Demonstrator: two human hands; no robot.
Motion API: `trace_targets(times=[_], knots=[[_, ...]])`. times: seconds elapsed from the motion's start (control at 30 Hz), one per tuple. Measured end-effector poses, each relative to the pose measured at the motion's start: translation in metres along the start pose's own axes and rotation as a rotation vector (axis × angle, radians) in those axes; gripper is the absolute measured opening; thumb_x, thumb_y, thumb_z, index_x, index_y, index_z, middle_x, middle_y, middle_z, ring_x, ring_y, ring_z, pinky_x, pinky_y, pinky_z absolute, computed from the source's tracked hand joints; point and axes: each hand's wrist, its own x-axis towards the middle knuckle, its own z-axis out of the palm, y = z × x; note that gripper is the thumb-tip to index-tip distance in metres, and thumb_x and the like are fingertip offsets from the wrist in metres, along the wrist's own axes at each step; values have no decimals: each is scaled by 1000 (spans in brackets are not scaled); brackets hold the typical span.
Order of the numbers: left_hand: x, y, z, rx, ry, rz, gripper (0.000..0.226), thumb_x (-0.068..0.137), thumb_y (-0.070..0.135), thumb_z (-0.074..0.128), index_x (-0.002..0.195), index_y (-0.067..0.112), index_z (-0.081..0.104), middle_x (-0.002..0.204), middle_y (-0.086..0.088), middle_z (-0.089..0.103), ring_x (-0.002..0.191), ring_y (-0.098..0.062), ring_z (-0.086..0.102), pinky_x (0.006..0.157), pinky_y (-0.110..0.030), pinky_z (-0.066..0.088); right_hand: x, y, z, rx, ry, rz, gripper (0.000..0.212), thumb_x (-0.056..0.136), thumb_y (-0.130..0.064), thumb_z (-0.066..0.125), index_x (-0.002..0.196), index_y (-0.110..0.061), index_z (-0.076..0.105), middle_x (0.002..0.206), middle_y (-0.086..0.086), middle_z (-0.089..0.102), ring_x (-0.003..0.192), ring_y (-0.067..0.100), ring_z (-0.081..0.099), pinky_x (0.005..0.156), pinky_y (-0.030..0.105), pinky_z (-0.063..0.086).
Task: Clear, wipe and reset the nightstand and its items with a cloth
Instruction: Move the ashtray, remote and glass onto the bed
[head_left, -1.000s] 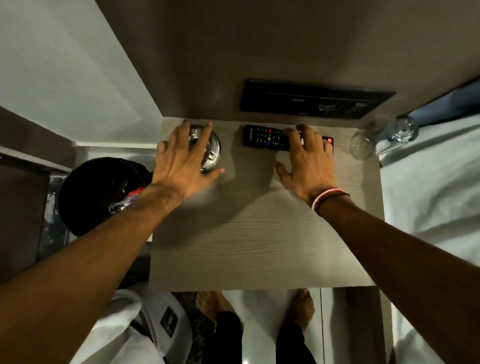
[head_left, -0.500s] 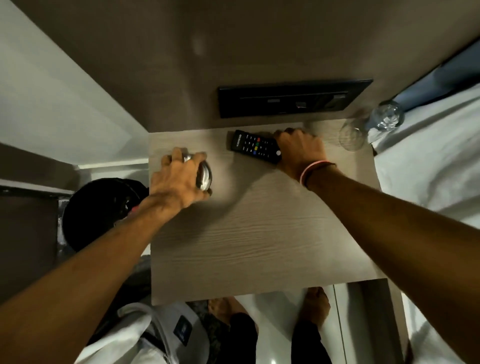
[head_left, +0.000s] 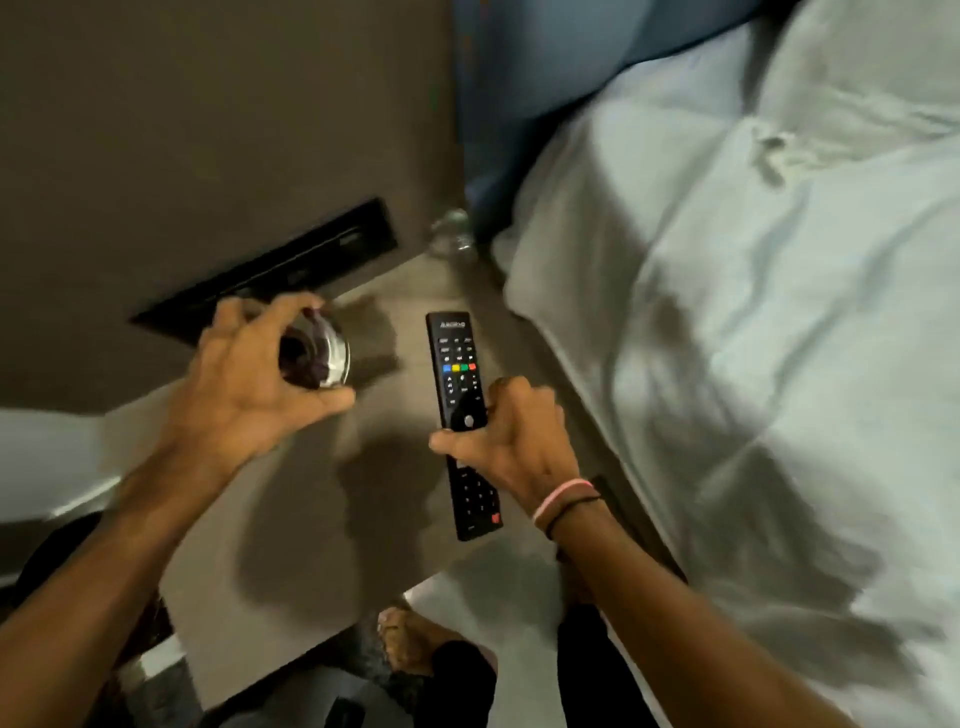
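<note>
The left hand (head_left: 244, 384) held a round glass ashtray (head_left: 317, 353) tilted above the bench (head_left: 291, 519), its grip closed around the rim; the contents could not be told. The right hand (head_left: 514, 441) gripped a black remote (head_left: 460, 395) at mid-length, lifted over the bench's right edge beside the bed (head_left: 753, 364). A clear glass (head_left: 452, 236) stood in the far corner, with bare bench between the arms.

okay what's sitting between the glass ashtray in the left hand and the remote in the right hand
Nothing. In the head view, only bare, shadowed nightstand top shows between the ashtray and the remote.
</note>
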Motion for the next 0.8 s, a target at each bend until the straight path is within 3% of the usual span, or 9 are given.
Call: trace_targets(times=[0.1,0.23,0.33,0.43,0.6,0.7,0.8], knots=[[8,91,-21,-43,82,188,88,50,41,85,130,46,49,132,-8,48,120,-32,52,102,-48,46,-27,12,-81,141,259,15,48,54,-60,78,75,-18,68,66,-4,70,67,13,69,55,26,51],[4,237,-24,-129,84,524,93,43,54,71,133,43,51,130,-1,51,111,-10,50,99,-23,36,-77,73,-203,245,613,160,51,45,-69,65,69,-24,67,58,-10,68,60,2,65,52,17,48],[-11,333,9,-112,-50,746,94,42,58,66,135,44,51,135,3,46,120,-14,49,104,-25,37,-117,141,-259,303,739,359,53,52,-66,70,79,-21,69,70,-4,73,77,16,72,72,32,55],[-41,408,64,-75,-188,926,93,49,49,77,138,43,48,138,2,44,124,-25,47,109,-41,42,-148,214,-283,372,811,573,42,65,-54,79,80,-16,70,81,9,74,90,32,71,84,42,57],[-97,473,168,43,-293,1064,93,58,51,75,143,44,37,145,4,38,129,-25,41,100,-50,47,-176,292,-284,406,890,807,48,69,-48,79,89,-6,70,85,15,70,90,36,65,70,33,44],[-119,473,212,191,-230,1105,95,66,57,70,149,40,26,158,-5,27,143,-29,28,107,-53,36,-182,308,-276,336,841,920,61,74,-43,79,121,-10,58,114,18,67,111,39,59,82,42,46],[-104,451,218,261,-94,1082,110,67,80,57,155,37,7,166,-14,5,154,-30,1,117,-62,17,-182,302,-275,172,865,922,77,78,-46,76,142,-21,43,133,15,56,126,40,51,92,52,45]])
